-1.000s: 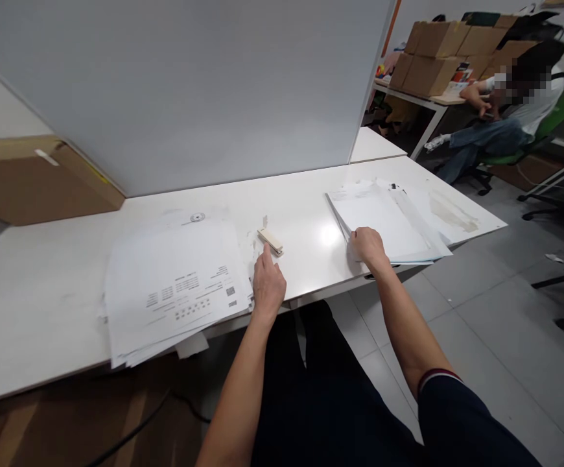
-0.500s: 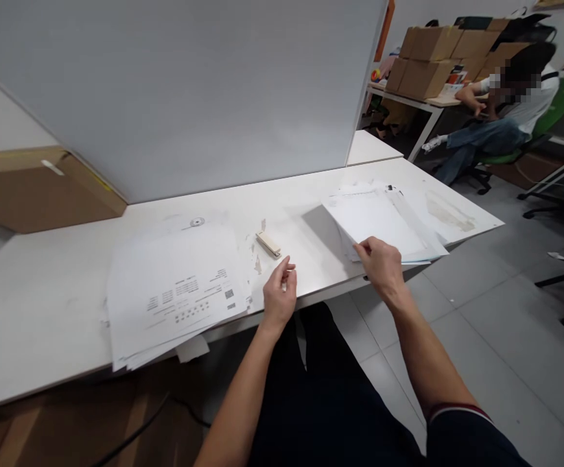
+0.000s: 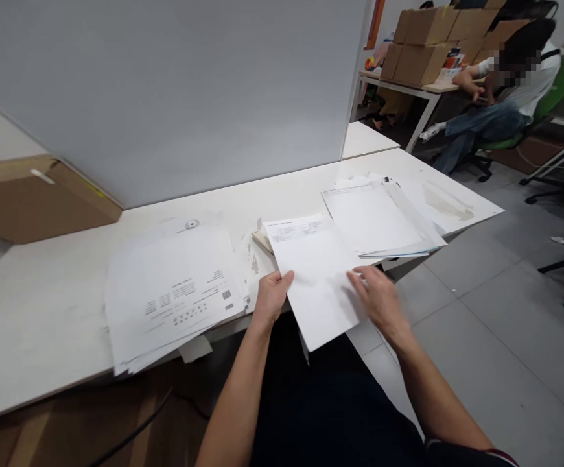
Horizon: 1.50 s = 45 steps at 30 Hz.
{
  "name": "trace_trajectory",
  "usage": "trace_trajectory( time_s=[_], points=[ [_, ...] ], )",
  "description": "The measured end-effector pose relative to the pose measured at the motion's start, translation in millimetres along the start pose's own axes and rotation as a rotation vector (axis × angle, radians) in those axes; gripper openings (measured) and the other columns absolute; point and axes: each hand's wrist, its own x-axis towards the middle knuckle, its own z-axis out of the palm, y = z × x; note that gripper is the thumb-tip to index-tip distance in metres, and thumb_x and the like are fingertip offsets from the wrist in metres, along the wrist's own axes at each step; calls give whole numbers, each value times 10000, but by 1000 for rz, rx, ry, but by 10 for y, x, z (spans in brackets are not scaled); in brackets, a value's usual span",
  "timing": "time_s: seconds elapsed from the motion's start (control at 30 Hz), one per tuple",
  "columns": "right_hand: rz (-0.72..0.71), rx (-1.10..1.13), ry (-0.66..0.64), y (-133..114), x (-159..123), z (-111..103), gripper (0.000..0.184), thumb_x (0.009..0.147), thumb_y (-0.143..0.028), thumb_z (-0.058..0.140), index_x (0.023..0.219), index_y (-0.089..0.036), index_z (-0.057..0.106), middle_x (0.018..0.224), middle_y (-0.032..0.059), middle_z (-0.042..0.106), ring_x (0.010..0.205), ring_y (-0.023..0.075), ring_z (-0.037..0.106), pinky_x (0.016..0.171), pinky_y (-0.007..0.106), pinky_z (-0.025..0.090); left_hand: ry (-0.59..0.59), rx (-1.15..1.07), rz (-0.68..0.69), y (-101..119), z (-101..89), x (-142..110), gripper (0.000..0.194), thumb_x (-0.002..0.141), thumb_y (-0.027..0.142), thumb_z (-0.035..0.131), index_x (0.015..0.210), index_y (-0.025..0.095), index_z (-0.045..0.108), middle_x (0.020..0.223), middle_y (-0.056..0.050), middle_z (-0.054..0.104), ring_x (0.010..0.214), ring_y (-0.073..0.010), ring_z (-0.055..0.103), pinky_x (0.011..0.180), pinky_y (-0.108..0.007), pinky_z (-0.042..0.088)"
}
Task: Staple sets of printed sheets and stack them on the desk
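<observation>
A printed sheet of paper [image 3: 317, 292] hangs tilted over the table's front edge. My left hand [image 3: 271, 297] pinches its left edge, with the thumb on top. At the opposite edge is my right hand [image 3: 378, 295], slightly blurred, with its fingertips closed on the paper. Partly covered by the sheet, a beige stapler [image 3: 262, 242] lies on the table. To the left spreads a stack of printed papers [image 3: 175, 279], its front corners jutting past the table edge. On the right rests another pile of papers [image 3: 374, 217] with a black clip at its top.
A grey-white panel [image 3: 189, 91] stands along the back of the white table [image 3: 43, 305]. At the left is a cardboard box [image 3: 43, 194]. Beyond, a seated person [image 3: 520, 91] occupies a green chair near stacked cartons [image 3: 423, 45]. A cable [image 3: 136, 428] runs below the table.
The sheet has come off the right pile and moved left in front of me. My left hand, empty before, has taken hold of its left edge.
</observation>
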Motion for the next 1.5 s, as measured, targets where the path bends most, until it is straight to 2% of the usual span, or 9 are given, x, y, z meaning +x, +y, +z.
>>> trace_trajectory(
  time_s=[0.07,0.13,0.3,0.4,0.63,1.0,1.23,1.37,1.5],
  points=[
    [129,-91,91,234,44,-34,371,889,-434,436,1007,-126,606,1017,178,627,936,291,574,781,402,445,-14,21,-19,45,-13,-50,441,573,436,778,819,79,693,700,-72,710,610,-177,638,631,-317,519],
    [252,-66,60,423,36,-21,388,853,-461,471,1014,-131,594,1031,178,617,911,292,576,775,417,444,-31,21,-26,85,0,-81,433,575,424,782,827,84,695,711,-75,714,612,-180,641,622,-313,521],
    [491,563,-155,601,-81,165,394,758,-555,556,879,-181,584,784,57,646,681,195,591,604,303,459,-5,61,-9,125,34,-99,424,552,395,805,831,99,688,770,-75,718,634,-167,639,612,-288,515],
    [568,843,-145,582,-109,282,400,692,-561,620,791,-176,573,689,21,625,596,164,556,535,263,427,37,106,8,122,33,-99,443,540,399,810,849,111,677,811,-70,714,660,-165,634,626,-286,514],
    [495,564,15,692,-85,268,369,745,-513,537,715,-158,637,702,23,635,688,194,558,591,262,410,118,265,139,86,-70,-50,451,725,568,596,783,126,661,629,-20,628,572,-129,534,520,-229,411],
    [466,-16,397,1105,-16,-376,356,787,-440,429,855,-160,637,720,72,637,668,204,544,643,304,386,451,466,400,588,-474,-452,280,759,420,621,843,157,668,718,-13,647,653,-132,573,566,-213,456],
    [402,120,230,1012,37,-268,292,787,-443,445,764,-183,575,661,28,587,648,181,521,612,278,374,433,148,365,848,-614,-577,348,688,416,694,904,145,665,732,-13,675,663,-138,614,619,-243,518],
    [375,310,108,839,57,-39,284,789,-448,474,704,-184,533,617,-4,522,611,154,479,556,252,359,278,105,237,776,-436,-461,377,664,432,708,906,148,653,679,-6,666,587,-136,595,559,-249,495],
    [430,556,0,686,56,115,302,776,-470,513,715,-176,541,608,-8,531,575,143,478,518,241,370,161,243,171,480,-151,-199,334,701,449,648,823,138,646,608,-4,630,536,-139,553,521,-254,442]
  ],
)
